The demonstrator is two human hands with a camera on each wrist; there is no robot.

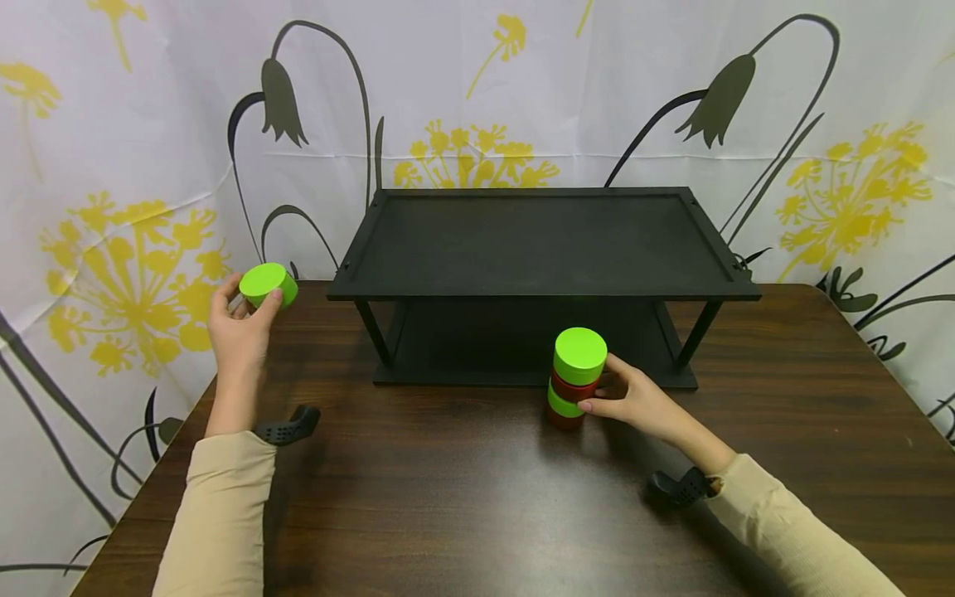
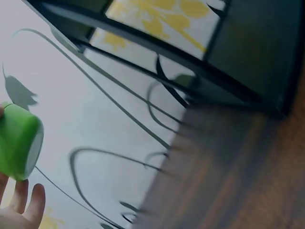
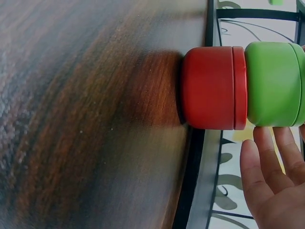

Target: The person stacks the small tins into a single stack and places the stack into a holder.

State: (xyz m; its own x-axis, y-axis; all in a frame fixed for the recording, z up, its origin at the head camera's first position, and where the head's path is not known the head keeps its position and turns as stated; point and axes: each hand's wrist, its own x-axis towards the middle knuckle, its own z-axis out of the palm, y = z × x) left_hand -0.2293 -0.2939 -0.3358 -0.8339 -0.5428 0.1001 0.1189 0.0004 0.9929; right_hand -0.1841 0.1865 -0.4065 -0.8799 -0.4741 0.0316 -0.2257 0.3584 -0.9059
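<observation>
On the left, raised over the table's far left edge, my left hand (image 1: 242,327) grips a bright green round lidded container (image 1: 269,284). In the left wrist view that green container (image 2: 19,141) is tilted, with fingers around it. A stack of similar containers stands at the shelf's front: a green one (image 1: 580,355) on top, then red (image 1: 573,388), green (image 1: 564,403) and red (image 1: 564,420) at the bottom. My right hand (image 1: 634,402) holds the stack from its right side, thumb in front. The right wrist view shows the bottom red container (image 3: 209,88) with fingers touching the green container (image 3: 274,85) above.
A black two-level shelf (image 1: 530,240) stands at the back of the dark wooden table (image 1: 448,497), close behind the stack. Behind it hangs a white cloth (image 1: 462,50) with printed flowers. Black straps (image 1: 291,424) sit at both wrists.
</observation>
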